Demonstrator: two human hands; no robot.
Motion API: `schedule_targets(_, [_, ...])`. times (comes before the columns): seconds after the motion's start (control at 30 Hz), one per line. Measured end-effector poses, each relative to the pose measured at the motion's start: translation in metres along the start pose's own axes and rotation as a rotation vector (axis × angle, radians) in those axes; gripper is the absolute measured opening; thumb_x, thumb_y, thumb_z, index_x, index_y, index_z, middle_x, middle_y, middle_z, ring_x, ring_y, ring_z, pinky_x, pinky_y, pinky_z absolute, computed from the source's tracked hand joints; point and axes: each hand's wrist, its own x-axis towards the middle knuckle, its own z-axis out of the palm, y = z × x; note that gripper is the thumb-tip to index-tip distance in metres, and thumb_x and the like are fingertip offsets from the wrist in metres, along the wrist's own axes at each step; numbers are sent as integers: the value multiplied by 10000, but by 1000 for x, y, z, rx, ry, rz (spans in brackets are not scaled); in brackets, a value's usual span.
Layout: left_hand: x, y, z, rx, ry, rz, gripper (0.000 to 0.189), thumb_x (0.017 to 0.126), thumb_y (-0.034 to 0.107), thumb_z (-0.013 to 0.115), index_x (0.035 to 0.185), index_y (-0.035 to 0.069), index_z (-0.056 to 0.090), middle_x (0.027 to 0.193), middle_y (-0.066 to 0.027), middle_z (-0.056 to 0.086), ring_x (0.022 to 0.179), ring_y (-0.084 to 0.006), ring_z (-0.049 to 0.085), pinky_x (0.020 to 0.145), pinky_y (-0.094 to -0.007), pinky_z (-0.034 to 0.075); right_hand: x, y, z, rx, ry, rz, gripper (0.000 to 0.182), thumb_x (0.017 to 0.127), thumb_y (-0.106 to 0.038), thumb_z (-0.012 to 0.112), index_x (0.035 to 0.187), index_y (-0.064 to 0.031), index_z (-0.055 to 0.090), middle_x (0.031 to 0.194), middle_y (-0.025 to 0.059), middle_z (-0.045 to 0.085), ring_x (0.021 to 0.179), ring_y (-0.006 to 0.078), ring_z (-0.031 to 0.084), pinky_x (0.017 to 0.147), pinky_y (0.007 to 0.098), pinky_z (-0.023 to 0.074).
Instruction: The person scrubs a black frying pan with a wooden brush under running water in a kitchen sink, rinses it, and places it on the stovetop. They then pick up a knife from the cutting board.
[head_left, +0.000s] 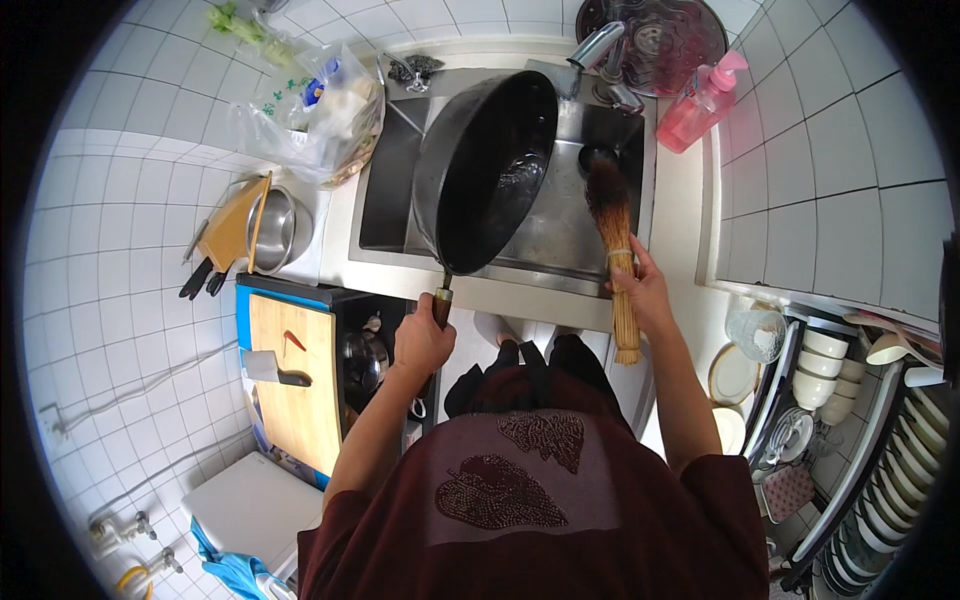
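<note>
My left hand (424, 339) grips the wooden handle of a black wok (487, 180), which is tilted on its side over the stainless steel sink (551, 259), its hollow facing right. A little water glistens inside the wok. My right hand (646, 289) holds a bundled bamboo wok brush (619, 300) around its bound middle. The brush's dark, frayed bristles point away from me, over the right part of the sink near the drain. A chrome faucet (598, 46) stands behind the sink.
Left of the sink are a plastic bag of food (330, 112), a metal bowl (279, 229) and a knife block (232, 225). A cleaver (262, 367) lies on a cutting board (304, 405). A pink soap bottle (694, 109) stands at back right; bowls (816, 375) and plates fill racks at right.
</note>
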Motion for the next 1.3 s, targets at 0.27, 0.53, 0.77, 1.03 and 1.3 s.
schedule_targets(0.27, [-21,7,19,-56,53,-12,451,717,136,578,1137,68,428,779,-280,614,762,-482,585,712,-552,455,-7,5,4,-36,1,45,702,837,-41,624,1445,-130,285,928,57,579,727,128,575,698,277,522])
schedule_targets(0.53, [-16,-3,25,-113,66,34,409,706,119,599,1078,35,454,804,-282,615,786,-475,586,712,-538,460,-8,12,-1,-293,-90,110,718,789,-150,674,1412,-58,331,1083,154,599,842,202,613,756,305,500])
schedule_targets(0.77, [-6,-2,2,-255,31,51,357,692,108,618,1002,-11,487,836,-274,617,816,-455,597,726,-468,490,30,-20,11,-1387,-224,1,564,712,-206,647,1230,-11,539,1107,214,615,1008,325,614,858,386,498])
schedule_targets(1.03, [-1,-9,0,-632,-199,-41,258,706,56,580,934,-22,488,637,-119,576,507,-208,587,506,-322,473,54,-40,47,-1825,-413,262,313,753,-213,605,1010,-52,685,1071,143,656,1004,267,633,814,366,519])
schedule_targets(1.3, [1,-14,17,-943,-307,-70,195,723,-2,562,906,-15,497,610,-60,531,462,-156,527,445,-279,421,89,-26,24,-1794,-459,17,440,787,-391,625,1027,-25,671,1053,163,654,955,272,644,788,374,522])
